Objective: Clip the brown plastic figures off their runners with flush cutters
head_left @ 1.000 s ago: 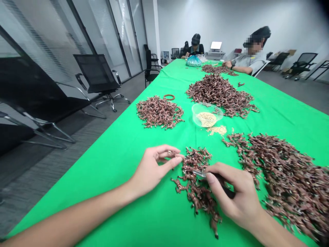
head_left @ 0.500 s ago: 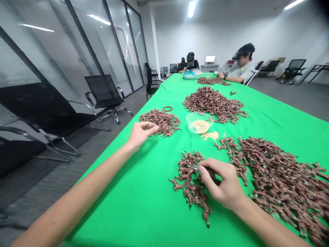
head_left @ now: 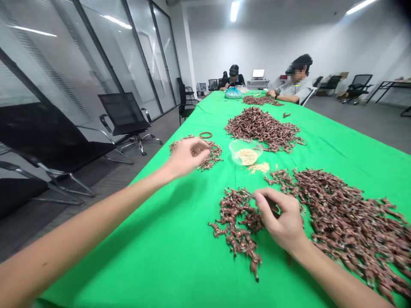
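Brown animal figurines [head_left: 346, 226] lie heaped across the green-clothed surface [head_left: 154, 261]. The left hand [head_left: 188, 157] has moved out over the far pile [head_left: 213, 156] at 12 o'clock, fingers [head_left: 199, 149] curled together; the right hand [head_left: 282, 218] clamps tweezers [head_left: 257, 196] above the near heap [head_left: 236, 224] at 1 o'clock.

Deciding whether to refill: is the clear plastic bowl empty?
Not empty: the clear plastic bowl holds pale grains across its bottom.
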A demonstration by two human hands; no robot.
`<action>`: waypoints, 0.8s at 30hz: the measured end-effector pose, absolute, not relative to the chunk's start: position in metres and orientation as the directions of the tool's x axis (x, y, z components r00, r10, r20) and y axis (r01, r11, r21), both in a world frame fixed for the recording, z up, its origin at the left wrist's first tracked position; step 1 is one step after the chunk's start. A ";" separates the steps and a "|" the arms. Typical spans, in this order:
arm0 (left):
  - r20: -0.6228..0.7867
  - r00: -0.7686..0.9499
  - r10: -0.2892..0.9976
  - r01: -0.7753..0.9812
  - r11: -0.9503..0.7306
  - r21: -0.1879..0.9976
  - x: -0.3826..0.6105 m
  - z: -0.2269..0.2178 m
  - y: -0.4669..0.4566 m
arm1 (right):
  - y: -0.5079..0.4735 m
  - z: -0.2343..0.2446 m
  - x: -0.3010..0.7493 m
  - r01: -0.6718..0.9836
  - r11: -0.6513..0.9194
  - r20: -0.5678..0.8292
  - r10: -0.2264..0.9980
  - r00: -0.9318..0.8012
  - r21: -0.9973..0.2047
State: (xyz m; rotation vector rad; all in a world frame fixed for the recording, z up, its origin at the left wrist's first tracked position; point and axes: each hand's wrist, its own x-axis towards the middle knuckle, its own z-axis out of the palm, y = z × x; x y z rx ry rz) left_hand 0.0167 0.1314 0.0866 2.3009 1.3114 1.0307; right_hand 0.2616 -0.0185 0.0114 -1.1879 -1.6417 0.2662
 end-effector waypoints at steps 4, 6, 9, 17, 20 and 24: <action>0.324 0.707 0.628 0.425 -0.745 0.515 0.037 0.063 0.059 | -0.017 0.010 0.264 0.569 0.436 0.573 0.816 0.078 -0.697; 0.291 0.810 0.509 0.330 -0.807 0.490 0.038 0.050 0.037 | -0.016 0.008 0.265 0.570 0.427 0.563 0.823 0.076 -0.702; 0.310 0.857 0.411 0.275 -0.875 0.399 0.030 0.031 0.025 | -0.016 0.006 0.266 0.579 0.417 0.552 0.831 0.070 -0.701; 0.309 0.870 0.385 0.315 -0.914 0.255 0.006 0.002 0.021 | -0.017 -0.002 0.267 0.624 0.391 0.525 0.850 0.036 -0.676; 0.266 0.849 0.457 0.361 -0.868 0.341 0.002 0.002 0.017 | -0.019 -0.004 0.266 0.643 0.406 0.521 0.854 -0.014 -0.649; 0.256 0.805 0.535 0.362 -0.784 0.504 -0.002 0.004 0.015 | -0.020 -0.003 0.263 0.667 0.438 0.527 0.846 -0.080 -0.602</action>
